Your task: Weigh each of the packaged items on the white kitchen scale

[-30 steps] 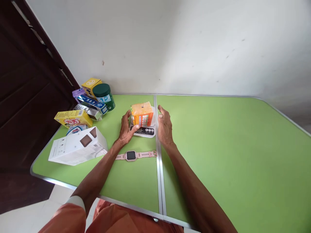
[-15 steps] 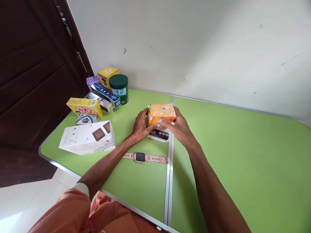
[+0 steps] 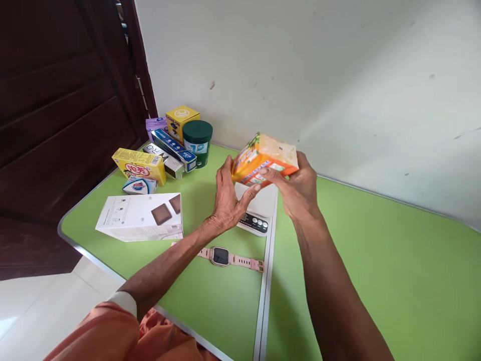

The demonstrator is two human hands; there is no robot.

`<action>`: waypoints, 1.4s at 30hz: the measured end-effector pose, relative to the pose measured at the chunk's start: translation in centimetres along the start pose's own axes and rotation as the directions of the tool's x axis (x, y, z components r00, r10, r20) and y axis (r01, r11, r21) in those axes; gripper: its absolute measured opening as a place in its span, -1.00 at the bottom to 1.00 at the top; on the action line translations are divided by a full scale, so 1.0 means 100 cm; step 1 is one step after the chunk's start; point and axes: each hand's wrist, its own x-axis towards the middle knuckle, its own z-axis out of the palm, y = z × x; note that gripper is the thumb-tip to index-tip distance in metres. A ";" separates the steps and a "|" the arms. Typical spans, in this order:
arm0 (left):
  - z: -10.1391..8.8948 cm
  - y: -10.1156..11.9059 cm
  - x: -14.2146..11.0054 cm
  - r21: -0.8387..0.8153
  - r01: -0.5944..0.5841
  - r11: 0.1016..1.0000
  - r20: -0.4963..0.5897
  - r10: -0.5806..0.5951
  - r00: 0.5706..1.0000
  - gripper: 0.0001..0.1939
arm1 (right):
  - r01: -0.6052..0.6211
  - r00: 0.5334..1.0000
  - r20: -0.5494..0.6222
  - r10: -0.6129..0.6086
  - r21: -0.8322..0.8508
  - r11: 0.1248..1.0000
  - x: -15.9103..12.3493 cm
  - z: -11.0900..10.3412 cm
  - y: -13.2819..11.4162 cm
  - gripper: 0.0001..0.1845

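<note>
An orange plastic-wrapped pack (image 3: 265,159), which looks like tissues, is tilted in the air above a small white kitchen scale (image 3: 259,203). My right hand (image 3: 300,188) grips its right end, thumb across the front and fingers behind. At the lower left end is my left hand (image 3: 229,198), fingers along the edge and thumb near the bottom; some of the contact is hidden. Below the pack, the scale's plate and its dark button panel show. A pink-strapped smartwatch (image 3: 220,256) lies on the table in front of the scale.
On the left of the green table (image 3: 376,260) stand a white box (image 3: 139,218), a small soap box (image 3: 140,185), a yellow snack box (image 3: 139,164), a blue box (image 3: 175,149), a green-lidded tub (image 3: 197,140) and a yellow cube box (image 3: 182,118). A wall (image 3: 300,65) rises behind.
The orange pack has been lifted off the scale and tilted, its right end higher. Both hands moved up with it, baring the scale's plate. The view has shifted slightly.
</note>
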 end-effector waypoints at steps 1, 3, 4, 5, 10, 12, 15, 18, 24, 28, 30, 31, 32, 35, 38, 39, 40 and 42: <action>0.002 0.001 0.004 -0.012 0.014 1.000 -0.019 -0.014 1.000 -0.04 | 0.014 1.000 -0.001 -0.014 -0.004 1.000 0.011 0.007 0.003 -0.33; 0.005 -0.002 0.014 -0.024 0.056 0.998 -0.059 -0.058 0.997 -0.12 | 0.023 1.000 0.013 -0.023 -0.028 0.999 0.033 0.024 0.011 -0.32; 0.007 -0.005 0.021 -0.019 0.094 0.995 -0.085 -0.096 0.992 -0.16 | 0.021 1.000 0.021 -0.020 -0.048 0.999 0.042 0.032 0.016 -0.30; 0.009 -0.008 0.027 -0.006 0.146 0.989 -0.114 -0.146 0.983 -0.18 | 0.018 0.999 0.028 -0.016 -0.072 0.997 0.050 0.040 0.022 -0.29; 0.018 -0.025 0.048 0.045 0.406 0.913 -0.202 -0.390 0.899 -0.17 | -0.064 0.997 0.032 0.070 -0.168 0.984 0.074 0.075 0.046 -0.21; 0.022 -0.031 0.050 0.009 0.454 0.891 -0.207 -0.442 0.873 -0.18 | -0.115 0.992 0.035 0.124 -0.201 0.973 0.080 0.085 0.054 -0.22; 0.029 -0.041 0.053 -0.081 0.495 0.865 -0.247 -0.499 0.831 -0.22 | -0.146 0.986 0.045 0.162 -0.255 0.956 0.088 0.096 0.064 -0.25; 0.035 -0.050 0.056 -0.150 0.505 0.850 -0.259 -0.527 0.809 -0.26 | -0.159 0.984 0.032 0.175 -0.281 0.946 0.093 0.104 0.074 -0.25; 0.038 -0.062 0.051 -0.174 0.467 0.867 -0.263 -0.498 0.826 -0.27 | -0.241 0.970 -0.104 0.219 -0.322 0.916 0.098 0.107 0.094 -0.28; 0.033 -0.063 0.040 -0.137 0.431 0.892 -0.266 -0.452 0.851 -0.30 | -0.280 0.959 -0.144 0.246 -0.313 0.908 0.099 0.106 0.101 -0.31; 0.032 -0.063 0.032 -0.115 0.441 0.890 -0.236 -0.456 0.858 -0.29 | -0.286 0.957 -0.146 0.250 -0.326 0.901 0.102 0.108 0.102 -0.33; 0.033 -0.064 0.027 -0.106 0.448 0.888 -0.219 -0.460 0.860 -0.29 | -0.291 0.956 -0.148 0.255 -0.335 0.896 0.103 0.111 0.101 -0.34; 0.033 -0.064 0.023 -0.098 0.453 0.886 -0.204 -0.463 0.863 -0.28 | -0.297 0.954 -0.151 0.260 -0.344 0.891 0.105 0.114 0.101 -0.35; 0.033 -0.068 0.011 -0.083 0.458 0.885 -0.179 -0.465 0.867 -0.28 | -0.308 0.951 -0.151 0.272 -0.357 0.881 0.111 0.127 0.103 -0.34; 0.029 -0.073 0.005 -0.087 0.468 0.879 -0.192 -0.476 0.858 -0.26 | -0.298 0.955 -0.118 0.273 -0.360 0.884 0.117 0.137 0.110 -0.35; 0.028 -0.075 0.004 -0.090 0.471 0.878 -0.201 -0.479 0.854 -0.26 | -0.284 0.959 -0.088 0.271 -0.353 0.891 0.119 0.138 0.113 -0.35; 0.027 -0.076 0.004 -0.093 0.471 0.877 -0.210 -0.479 0.852 -0.25 | -0.265 0.963 -0.054 0.263 -0.342 0.901 0.120 0.138 0.116 -0.35; 0.027 -0.078 0.004 -0.098 0.461 0.882 -0.228 -0.471 0.852 -0.25 | -0.198 0.979 -0.016 0.204 -0.321 0.926 0.120 0.135 0.119 -0.28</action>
